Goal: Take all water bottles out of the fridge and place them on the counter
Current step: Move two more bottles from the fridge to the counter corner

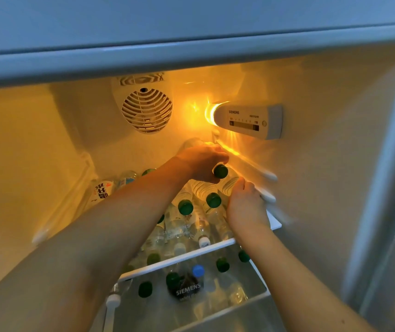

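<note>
Deep inside the fridge (335, 164), seen from the head camera, bottles lie stacked on the top shelf (175, 258). Pulling the top bottle (220, 171) could send its neighbours rolling off the pile. Reaching far in, the left hand (201, 164) curls around that bottle; the right hand (245, 204) grips another bottle's body beside it.

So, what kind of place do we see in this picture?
The inside of a fridge, probably in a home kitchen. The signs: the round fan grille on the back wall, the lit Siemens control panel, and glass shelves stacked with water bottles.
</note>
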The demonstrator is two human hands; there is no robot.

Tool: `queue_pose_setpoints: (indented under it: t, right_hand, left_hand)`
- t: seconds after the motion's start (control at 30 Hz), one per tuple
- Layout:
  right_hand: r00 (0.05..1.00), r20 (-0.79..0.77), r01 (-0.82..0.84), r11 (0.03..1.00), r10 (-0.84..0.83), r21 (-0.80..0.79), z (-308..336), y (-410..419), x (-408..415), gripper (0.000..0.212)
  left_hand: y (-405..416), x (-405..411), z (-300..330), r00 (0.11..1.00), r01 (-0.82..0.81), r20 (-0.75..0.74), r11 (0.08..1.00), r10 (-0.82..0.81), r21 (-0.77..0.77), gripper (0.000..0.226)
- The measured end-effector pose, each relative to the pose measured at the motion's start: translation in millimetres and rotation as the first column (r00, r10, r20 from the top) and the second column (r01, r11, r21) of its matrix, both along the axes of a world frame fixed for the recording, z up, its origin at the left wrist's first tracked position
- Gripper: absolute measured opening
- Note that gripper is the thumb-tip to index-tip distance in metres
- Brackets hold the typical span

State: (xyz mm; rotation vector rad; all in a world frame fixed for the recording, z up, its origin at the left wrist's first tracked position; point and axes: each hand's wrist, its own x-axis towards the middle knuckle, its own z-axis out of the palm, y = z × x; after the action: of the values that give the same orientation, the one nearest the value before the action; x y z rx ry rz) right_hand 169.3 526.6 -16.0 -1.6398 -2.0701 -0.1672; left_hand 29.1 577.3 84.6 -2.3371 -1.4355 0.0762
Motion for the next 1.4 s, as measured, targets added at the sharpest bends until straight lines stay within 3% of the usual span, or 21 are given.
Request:
queue_pose_setpoints:
  t: [0.23, 0.57, 0.73, 1.0, 1.23, 1.4]
  right_hand:
    - [0.994, -0.106, -0.03, 0.999, 0.027, -0.033, -0.1, 4.6, -0.1, 0.05]
    - [0.949, -0.3, -0.085, 0.994, 0.101, 0.065, 5.7, -6.4, 5.1, 0.04]
    - [0.952, -0.278, -0.098, 0.989, 0.126, 0.113, 21.3, -20.2, 16.2, 0.027]
    - [0.962, -0.236, -0.088, 0.976, 0.136, 0.201, 67.6, -52.9, 33.7, 0.032]
    - [0.962, -0.253, -0.037, 0.964, 0.106, 0.263, 101.3, -86.2, 50.4, 0.032]
    - [0.952, -0.295, 0.005, 0.96, 0.082, 0.282, 126.2, -115.6, 62.4, 0.036]
  left_hand:
    - [1.4, -8.3, -20.2, 0.973, 0.007, 0.23, 1.0, -0.012, 0.02, 0.042]
    - [-24.5, -19.2, -18.3, 0.942, 0.05, 0.331, 0.998, -0.058, 0.034, 0.042]
    - [-53.9, -27.1, -6.7, 0.943, 0.066, 0.322, 0.997, -0.078, 0.047, 0.044]
    - [-101.8, -20.0, 18.4, 0.882, 0.043, 0.462, 0.993, -0.088, 0.107, 0.043]
    - [-138.4, -11.8, 28.6, 0.732, -0.062, 0.68, 0.991, -0.034, 0.117, 0.037]
    - [-173.9, -1.7, 38.3, 0.625, -0.099, 0.776, 0.995, 0.079, -0.022, 0.03]
